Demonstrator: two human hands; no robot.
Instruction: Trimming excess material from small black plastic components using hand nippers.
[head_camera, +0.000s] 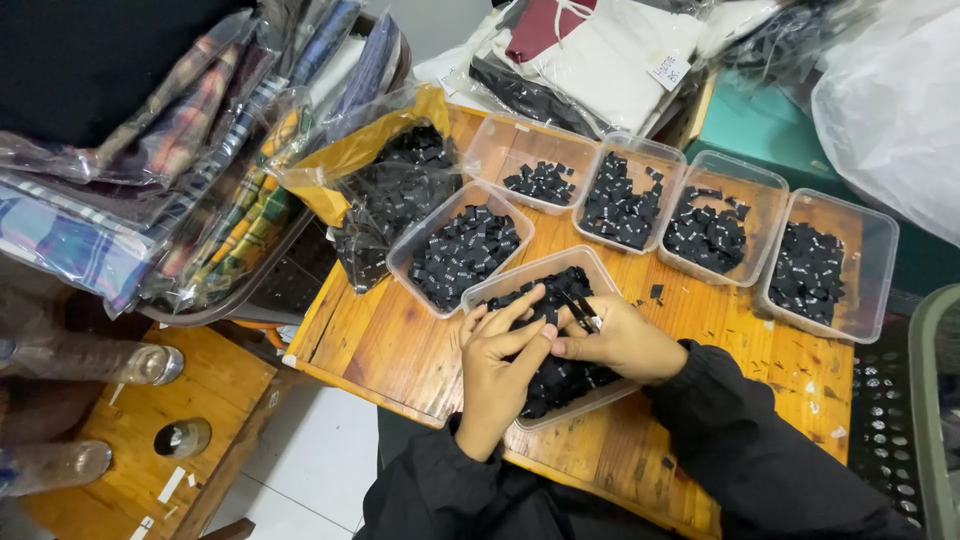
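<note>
Both forearms, in black sleeves, reach forward from the bottom edge and meet over the nearest clear plastic tub (500, 290), which sits at the front of the wooden worktop (400, 350). The left hand (497, 365) is turned palm inward, its fingers (520, 305) loosely spread and half open, the tips resting on the small black labels (555, 380) that fill the tub; I cannot tell whether it pinches one. The right hand (620, 340) lies curled over the same tub, its fingers closed around a thin dark tool (582, 312) held close against the left fingertips. Six clear tubs stand on the worktop, each holding black labels: two nearer, four in a row behind. A plastic bag (385, 185) of more labels lies at the left.
</note>
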